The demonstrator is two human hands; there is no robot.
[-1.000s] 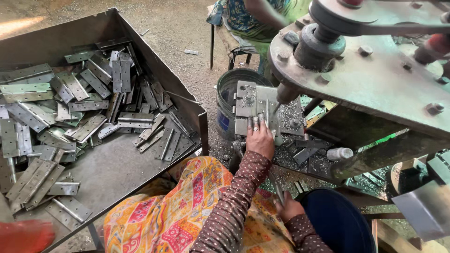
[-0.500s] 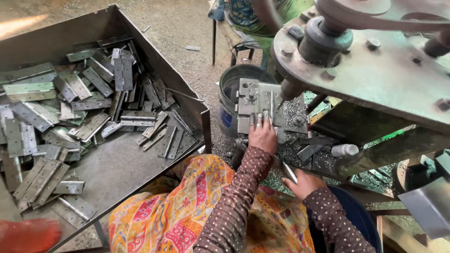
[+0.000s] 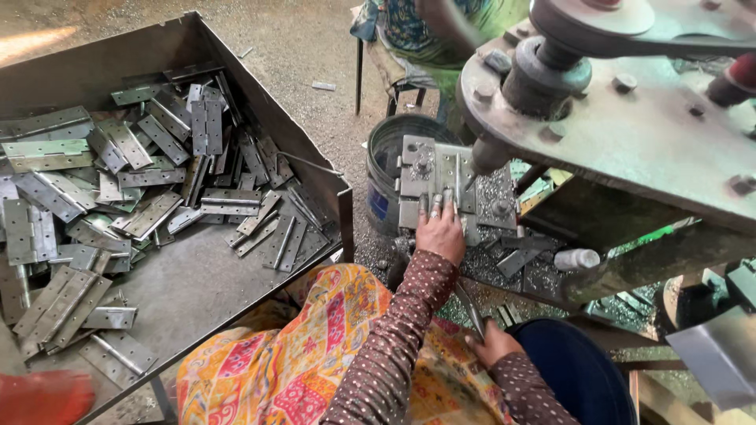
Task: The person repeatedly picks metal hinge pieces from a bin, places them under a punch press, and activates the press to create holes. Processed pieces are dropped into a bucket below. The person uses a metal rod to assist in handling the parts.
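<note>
A large open metal tray (image 3: 197, 291) with upright grey sheet walls fills the left half of the frame, and a heap of flat, dull silver hinges (image 3: 126, 181) lies loosely piled across its upper and left parts, some folded, some spread open. At the lower centre, the person's lap is covered by bright orange and yellow patterned cloth (image 3: 315, 354), soft and creased. Above it, at centre frame, a dark round bucket (image 3: 390, 169) stands on gritty, speckled ground. Just right of the bucket, the left hand (image 3: 441, 232), in a brown dotted sleeve, lies flat with fingers spread slightly, pressing down on a hinge (image 3: 429, 177) set on the press bed (image 3: 496, 208), which is littered with fine metal shavings. At the lower centre right, the right hand (image 3: 494, 342) is closed around a thin metal rod (image 3: 471, 308) that angles up and to the left. The upper right is taken up by the heavy, greasy steel body of a press machine (image 3: 630, 118) with bolts and a thick round shaft. A small pale cylinder (image 3: 576, 258) lies on the bed beneath it.
</note>
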